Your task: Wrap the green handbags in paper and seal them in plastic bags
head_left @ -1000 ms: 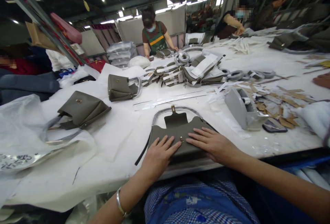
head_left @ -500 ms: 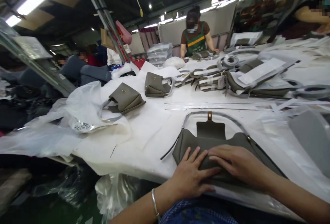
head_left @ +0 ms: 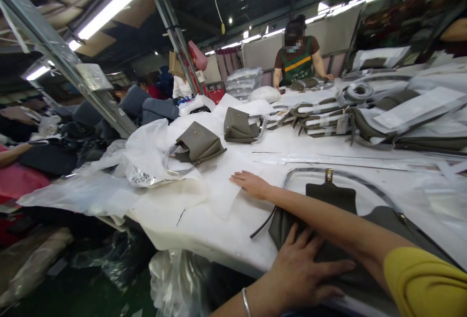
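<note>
An olive-grey handbag (head_left: 388,222) lies on the white-covered table in front of me, its flap with a gold clasp (head_left: 329,176) pointing away and its wrapped strap looping behind. My left hand (head_left: 304,264) rests on the bag's near left part, fingers spread. My right arm crosses over the bag, hiding part of it. Beyond the bag's left side, my right hand (head_left: 250,184) is stretched out over the white sheet (head_left: 222,195), fingers extended and holding nothing. Whether it touches the sheet I cannot tell. Farther off sit two smaller olive bags (head_left: 204,143) (head_left: 239,126).
Clear plastic bags (head_left: 144,149) lie at the table's left edge. Stacked olive bag pieces (head_left: 321,117) and a roll of grey strip (head_left: 359,92) are at the back right. Across the table stands a co-worker in a green apron (head_left: 301,70). A metal post (head_left: 105,105) rises at left.
My right hand has left the handbag and reached left across it, over the white sheet. My left hand stays on the bag. The view has shifted left.
</note>
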`<state>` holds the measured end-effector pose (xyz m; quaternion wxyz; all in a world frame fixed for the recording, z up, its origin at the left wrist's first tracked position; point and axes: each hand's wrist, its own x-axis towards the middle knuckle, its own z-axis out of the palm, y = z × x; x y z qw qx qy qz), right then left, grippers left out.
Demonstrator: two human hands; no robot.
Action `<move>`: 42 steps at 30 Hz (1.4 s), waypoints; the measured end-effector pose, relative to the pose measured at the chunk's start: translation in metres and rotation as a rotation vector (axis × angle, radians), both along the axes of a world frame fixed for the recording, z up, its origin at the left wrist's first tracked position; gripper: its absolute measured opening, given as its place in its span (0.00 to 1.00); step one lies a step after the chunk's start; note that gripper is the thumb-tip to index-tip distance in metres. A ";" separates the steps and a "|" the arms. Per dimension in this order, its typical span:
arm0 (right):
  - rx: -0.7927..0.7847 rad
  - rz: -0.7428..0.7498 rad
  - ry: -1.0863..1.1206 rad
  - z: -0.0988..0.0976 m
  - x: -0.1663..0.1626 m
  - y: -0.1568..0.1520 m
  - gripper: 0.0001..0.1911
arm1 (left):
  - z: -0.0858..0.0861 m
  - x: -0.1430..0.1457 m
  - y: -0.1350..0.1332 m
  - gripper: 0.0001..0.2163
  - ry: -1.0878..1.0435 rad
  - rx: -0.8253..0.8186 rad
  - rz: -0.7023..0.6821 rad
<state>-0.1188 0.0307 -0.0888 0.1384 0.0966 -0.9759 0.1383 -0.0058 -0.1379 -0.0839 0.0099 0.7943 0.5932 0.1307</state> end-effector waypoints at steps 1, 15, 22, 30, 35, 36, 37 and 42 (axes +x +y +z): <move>0.002 0.001 0.004 0.006 0.004 0.005 0.29 | -0.001 0.000 0.000 0.25 -0.011 -0.009 0.002; 0.541 -0.488 0.269 0.201 0.291 -0.013 0.25 | -0.020 0.004 0.007 0.30 -0.075 -0.072 0.013; 0.429 -0.486 -0.134 0.098 0.303 -0.036 0.19 | -0.022 0.006 0.001 0.30 -0.138 -0.155 0.038; 0.380 -0.592 0.236 0.151 0.319 -0.001 0.28 | -0.017 0.004 0.007 0.31 -0.017 -0.056 -0.003; 0.431 -0.625 0.210 0.155 0.323 -0.045 0.29 | -0.008 0.008 0.007 0.30 -0.028 -0.149 0.045; 0.436 -0.608 0.153 0.142 0.319 -0.050 0.27 | -0.007 0.008 0.006 0.30 -0.040 -0.162 0.056; 0.431 -0.593 0.086 0.127 0.315 -0.053 0.25 | -0.007 0.008 0.006 0.30 -0.049 -0.171 0.064; 0.190 -0.401 -0.315 0.060 0.299 -0.028 0.34 | -0.018 0.006 0.003 0.21 -0.123 -0.259 0.066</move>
